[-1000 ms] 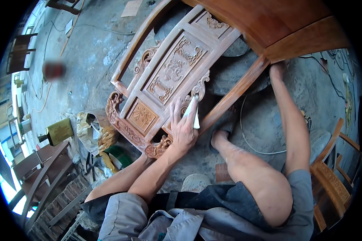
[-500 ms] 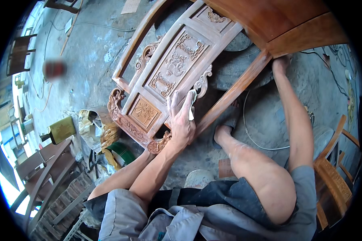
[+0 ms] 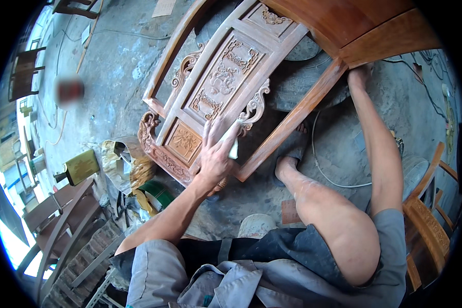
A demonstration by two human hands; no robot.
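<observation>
A carved wooden chair (image 3: 190, 100) lies tipped over in front of me, its backrest whitish with dust. My left hand (image 3: 216, 155) presses on the lower side rail of that backrest, beside a small carved floral panel (image 3: 183, 141). Between its fingers it holds a pale folded sheet of sandpaper (image 3: 234, 149), which sticks out on the right. Just beyond the fingertips is a scrolled bracket (image 3: 256, 107). At the far right my right hand (image 3: 361, 76) is against the chair's brown seat frame (image 3: 390, 38), by the corner with a straight leg (image 3: 297, 117). Its fingers are hidden.
A hose (image 3: 326, 177) curls over the concrete floor near my foot. On the left are a yellowish metal can (image 3: 80, 167), a torn sack (image 3: 122, 169) and a green round container (image 3: 156, 194). More wooden chairs (image 3: 427, 226) stand at the right and left edges.
My left hand has slid a little to the left on the backrest, with the sandpaper in its fingers, and its forearm has swung left. My right hand stays at the seat corner.
</observation>
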